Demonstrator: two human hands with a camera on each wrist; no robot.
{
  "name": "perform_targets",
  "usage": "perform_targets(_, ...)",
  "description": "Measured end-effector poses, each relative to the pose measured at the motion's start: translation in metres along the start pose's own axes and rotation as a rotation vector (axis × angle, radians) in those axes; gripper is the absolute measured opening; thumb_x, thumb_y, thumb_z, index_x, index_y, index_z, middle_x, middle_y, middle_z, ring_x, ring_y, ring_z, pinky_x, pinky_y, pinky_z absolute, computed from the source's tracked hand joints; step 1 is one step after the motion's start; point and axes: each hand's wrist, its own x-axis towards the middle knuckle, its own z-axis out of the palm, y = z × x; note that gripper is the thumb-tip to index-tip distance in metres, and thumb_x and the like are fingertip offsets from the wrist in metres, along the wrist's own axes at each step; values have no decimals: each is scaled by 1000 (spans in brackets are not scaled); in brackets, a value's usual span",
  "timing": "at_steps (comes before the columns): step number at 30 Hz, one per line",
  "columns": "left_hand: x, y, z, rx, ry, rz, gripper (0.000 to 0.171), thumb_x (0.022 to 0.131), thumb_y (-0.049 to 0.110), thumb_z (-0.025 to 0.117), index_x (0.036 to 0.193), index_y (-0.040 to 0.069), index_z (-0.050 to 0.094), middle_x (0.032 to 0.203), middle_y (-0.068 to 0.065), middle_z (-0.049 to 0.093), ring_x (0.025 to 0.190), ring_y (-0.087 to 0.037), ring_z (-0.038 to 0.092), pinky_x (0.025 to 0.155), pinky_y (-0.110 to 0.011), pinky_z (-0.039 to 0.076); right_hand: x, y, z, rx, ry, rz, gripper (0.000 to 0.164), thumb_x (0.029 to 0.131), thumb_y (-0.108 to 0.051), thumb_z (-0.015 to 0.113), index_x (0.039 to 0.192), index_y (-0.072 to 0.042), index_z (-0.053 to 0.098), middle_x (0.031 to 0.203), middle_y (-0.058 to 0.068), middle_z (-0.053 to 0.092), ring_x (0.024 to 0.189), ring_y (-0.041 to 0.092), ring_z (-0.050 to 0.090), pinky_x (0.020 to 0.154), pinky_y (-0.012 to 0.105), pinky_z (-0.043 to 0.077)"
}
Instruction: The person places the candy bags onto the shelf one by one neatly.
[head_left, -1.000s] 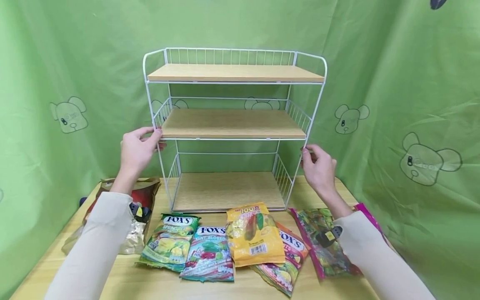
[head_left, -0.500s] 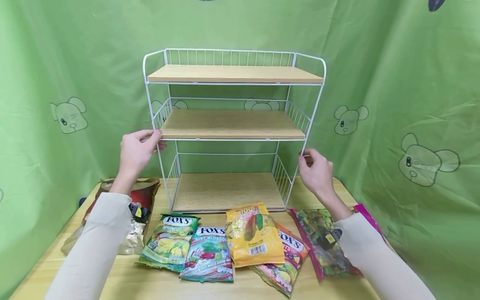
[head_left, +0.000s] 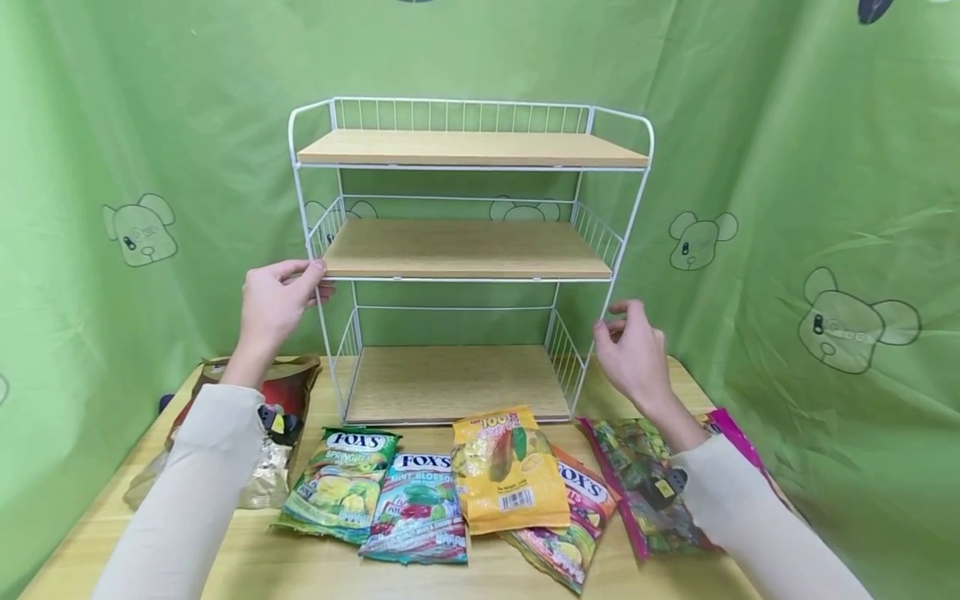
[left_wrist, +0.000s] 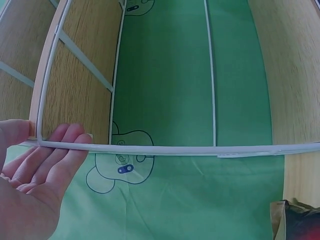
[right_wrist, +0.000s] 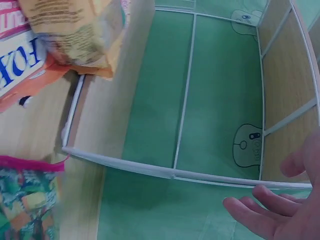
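Note:
A three-tier rack [head_left: 465,271] with white wire sides and wooden boards stands in the middle of the head view. My left hand [head_left: 276,304] grips its left front post at the middle board, thumb on the board's front corner and fingers behind the post, as the left wrist view also shows. On the other side, my right hand [head_left: 633,354] is at the right front post, below the middle board. In the right wrist view its thumb [right_wrist: 295,162] and fingers [right_wrist: 260,212] lie loosely spread either side of the frame, with a gap between them.
On the wooden table [head_left: 315,575] before the rack lie a green candy bag [head_left: 345,483], a teal one [head_left: 420,508], and a yellow mango bag [head_left: 510,475] overlapping a pink-orange bag [head_left: 562,533]. A brown-red bag [head_left: 292,392] lies left, a magenta-edged bag [head_left: 630,492] right.
My right hand has slid down along the right post, and its fingers have loosened. The left hand stays at the middle board. The rack and bags look unmoved.

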Motion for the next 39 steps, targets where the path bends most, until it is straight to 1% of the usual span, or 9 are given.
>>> perform_targets(5,0,-1,1,-2,0,-1,44,102,30,64,129,-5,65,118,-30,68,79,-5,75,84,-24,62,-10,6,5,-44,11,-28,28,103,-19,56,115,6,56,92,25,73,73,34,70,56,38,63)
perform_targets(9,0,-1,2,-7,-3,-2,45,102,30,63,129,-5,64,118,-31,68,80,-6,75,85,-24,62,-19,11,15,-38,-23,-36,20,102,-15,56,104,4,61,84,20,72,61,23,66,48,28,57)
perform_targets(15,-1,-1,1,7,5,-9,45,102,32,63,129,-3,65,118,-28,69,81,-5,75,85,-22,62,-34,15,30,-41,-201,35,20,100,-18,58,109,0,62,77,13,69,51,16,57,39,26,51)
perform_targets(19,-2,-1,0,-9,12,-4,44,101,31,64,129,-4,65,116,-27,69,80,-5,75,86,-23,62,-43,15,39,-75,-352,95,28,100,-23,61,117,-1,61,77,9,66,55,17,55,44,27,50)
perform_targets(23,-2,0,1,-20,14,4,44,101,30,65,128,-5,65,114,-26,70,80,-6,76,86,-24,62,-52,14,46,-109,-472,158,39,100,-28,63,126,0,59,85,10,67,63,18,58,51,27,52)
perform_targets(28,-2,0,3,-30,21,11,43,101,29,65,127,-5,65,113,-25,71,80,-6,76,87,-27,62,-60,8,51,-72,-561,216,44,99,-32,65,128,1,58,88,11,68,65,18,61,52,28,54)
perform_targets(33,-1,-1,3,-47,30,12,43,101,29,66,127,-5,66,111,-24,72,80,-6,76,87,-26,62,-66,4,55,-107,-614,203,45,98,-40,65,122,-2,61,93,10,69,75,20,63,57,30,56)
perform_targets(35,-1,-2,3,-40,29,10,43,101,30,66,127,-4,66,112,-24,72,80,-5,76,86,-25,62,-68,3,55,-114,-665,212,49,99,-44,64,122,-1,61,97,11,68,78,21,64,59,31,57)
perform_targets(39,-1,-4,3,-11,27,8,43,101,32,65,127,-3,66,114,-25,72,80,-5,75,86,-23,62,-71,2,53,-69,-817,277,66,99,-52,60,133,4,55,102,17,66,71,24,67,56,37,63)
